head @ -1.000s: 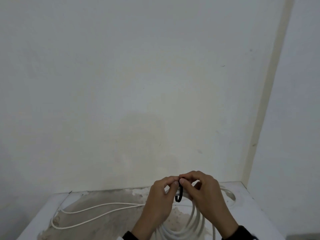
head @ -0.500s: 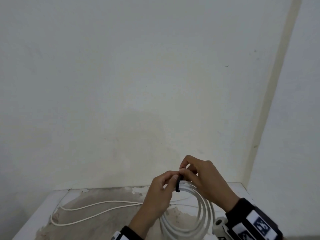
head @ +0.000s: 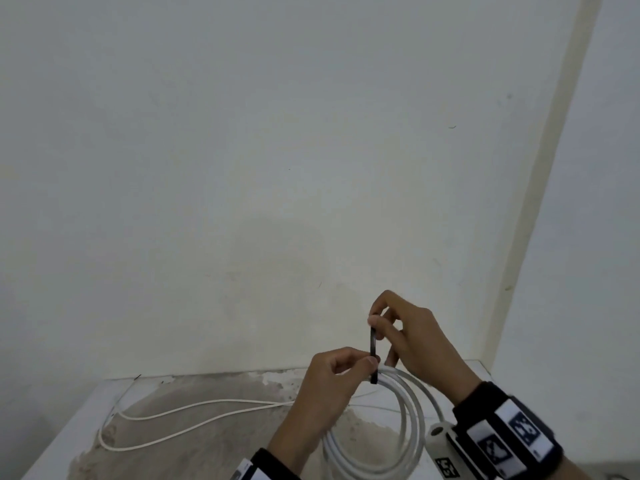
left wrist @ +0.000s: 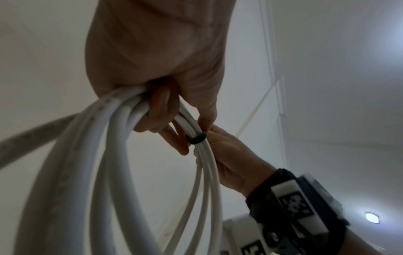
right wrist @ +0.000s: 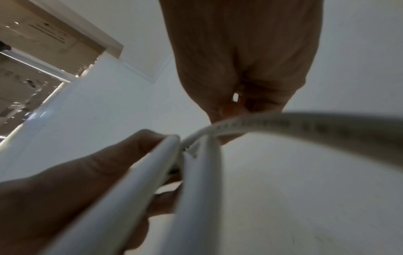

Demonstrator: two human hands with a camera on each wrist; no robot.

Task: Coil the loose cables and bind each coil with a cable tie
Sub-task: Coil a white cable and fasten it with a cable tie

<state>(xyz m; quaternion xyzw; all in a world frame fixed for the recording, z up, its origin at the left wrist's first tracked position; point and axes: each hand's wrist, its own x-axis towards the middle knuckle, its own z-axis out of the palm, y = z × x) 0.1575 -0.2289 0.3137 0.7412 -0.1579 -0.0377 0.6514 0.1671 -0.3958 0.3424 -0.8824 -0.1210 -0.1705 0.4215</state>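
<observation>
A white cable coil point(head: 412, 420) hangs from my hands above the table, with several loops. My left hand point(head: 341, 375) grips the top of the coil point(left wrist: 122, 107), fingers curled round the bundled strands. A black cable tie point(head: 373, 355) wraps the bundle point(left wrist: 197, 138) just right of that grip, and its free end stands up. My right hand point(head: 398, 327) pinches the tie's upper end between thumb and fingers. In the right wrist view the coil point(right wrist: 196, 189) is close and blurred, with my left hand point(right wrist: 65, 189) behind it.
A second, thinner white cable point(head: 180, 420) lies loose in long loops on the stained table top point(head: 225, 455) at the left. White walls stand close behind and to the right, meeting in a corner point(head: 491, 362). Bands with printed markers sit on both wrists.
My right hand has risen and drawn the black tie's end upward from the bundle. The coil has lifted with the left hand, and the tie's loop round the strands has tightened.
</observation>
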